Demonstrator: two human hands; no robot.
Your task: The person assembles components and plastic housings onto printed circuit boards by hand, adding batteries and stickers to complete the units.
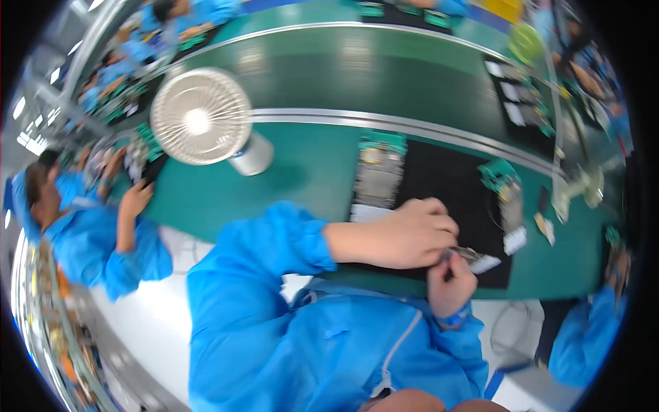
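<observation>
My left hand (405, 233) reaches across the black mat (439, 178) with its fingers curled onto a small flat grey part (473, 258). My right hand (449, 281) comes up from below and pinches the same part at its near end. Both sleeves are bright blue. A grey circuit board in a green frame (379, 172) lies on the mat just beyond my left hand. Another green-framed board (504, 185) lies to the right, with a small white piece (515, 240) below it. The picture is blurred, so the part's details are unclear.
A white desk fan (202, 117) stands on the green bench (302, 178) to the left. A dark green conveyor belt (357, 75) runs behind it. A person in blue (89, 233) works at the left, another blue sleeve (583, 336) shows at the right, more workers sit beyond the belt.
</observation>
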